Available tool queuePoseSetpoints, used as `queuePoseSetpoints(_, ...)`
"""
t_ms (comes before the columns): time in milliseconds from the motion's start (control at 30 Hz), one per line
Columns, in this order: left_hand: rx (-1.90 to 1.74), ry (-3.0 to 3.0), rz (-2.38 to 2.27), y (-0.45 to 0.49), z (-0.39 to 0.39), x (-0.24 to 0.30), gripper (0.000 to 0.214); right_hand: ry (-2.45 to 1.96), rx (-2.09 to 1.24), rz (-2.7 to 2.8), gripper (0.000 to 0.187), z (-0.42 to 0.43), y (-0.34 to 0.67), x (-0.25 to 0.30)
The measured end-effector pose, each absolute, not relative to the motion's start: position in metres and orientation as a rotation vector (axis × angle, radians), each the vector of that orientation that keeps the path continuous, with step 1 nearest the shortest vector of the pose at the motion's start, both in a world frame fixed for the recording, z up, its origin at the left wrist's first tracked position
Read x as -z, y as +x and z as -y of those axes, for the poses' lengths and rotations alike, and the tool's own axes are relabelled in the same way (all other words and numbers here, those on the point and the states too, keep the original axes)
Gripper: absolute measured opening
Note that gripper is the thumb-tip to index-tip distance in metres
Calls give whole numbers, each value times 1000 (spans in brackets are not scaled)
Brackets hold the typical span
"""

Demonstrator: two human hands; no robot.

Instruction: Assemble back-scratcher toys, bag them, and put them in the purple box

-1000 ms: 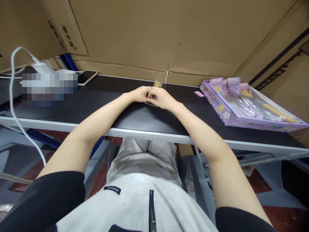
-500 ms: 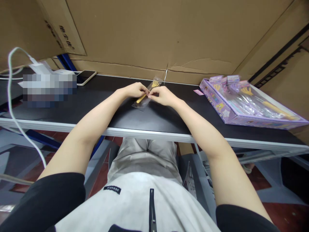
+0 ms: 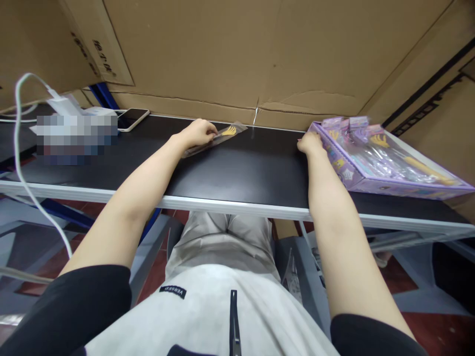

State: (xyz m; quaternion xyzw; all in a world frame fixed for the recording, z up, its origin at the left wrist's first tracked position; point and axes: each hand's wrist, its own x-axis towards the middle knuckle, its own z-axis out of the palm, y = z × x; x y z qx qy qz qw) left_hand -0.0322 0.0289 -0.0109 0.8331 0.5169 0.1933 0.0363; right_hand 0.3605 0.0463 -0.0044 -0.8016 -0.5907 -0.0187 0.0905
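My left hand (image 3: 197, 133) is closed on a small yellow back scratcher (image 3: 229, 131) with a hand-shaped head, inside a clear plastic bag (image 3: 240, 128). Its head points away to the right, and the hand covers much of its handle. Over on the right, my right hand (image 3: 310, 142) is beside the left wall of the purple display box (image 3: 343, 170). Its fingers are bent around a small pink card, of which only a sliver (image 3: 299, 140) shows at the fingertips.
Inside the display box lie several bagged back scratchers (image 3: 379, 141). At the back left is a phone (image 3: 133, 119), beside a white charger (image 3: 67, 106) with a looping cable. Cardboard (image 3: 237, 59) walls in the black table (image 3: 237, 173).
My right hand has left the bagged back scratcher and moved right to the pink card by the box. My left hand has shifted slightly left, bringing the back scratcher with it.
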Motion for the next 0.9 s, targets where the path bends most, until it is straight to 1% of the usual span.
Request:
queuePoseSetpoints(133,-579,2570,-1669,-33,-31,13,48,-2429,-21,1735,52,-55,363,12)
queuePoseSetpoints(300,-612,2585,-1709,-35,-36,17,45,-2278,4,1770,48,-65,360,13)
queuePoseSetpoints(467,-628,2512,-1724,-36,-41,21,46,-2191,-101,1942,25,-52,337,3)
queuePoseSetpoints(567,-600,2485,-1720,-36,-44,24,54,-2142,-183,1989,16,-45,322,-3)
queuePoseSetpoints(667,-568,2455,-1760,-36,-46,29,63,-2124,-290,2010,3,-42,313,-6)
queuePoseSetpoints(767,-502,2399,-1791,-37,-47,32,59,-2080,-389,1997,16,-42,311,-5)
queuePoseSetpoints(867,-536,2414,-1742,-38,-48,34,49,-2066,-393,1958,15,-47,314,0)
queuePoseSetpoints(900,-559,2418,-1718,-38,-47,34,47,-2032,-326,1950,15,-48,314,3)
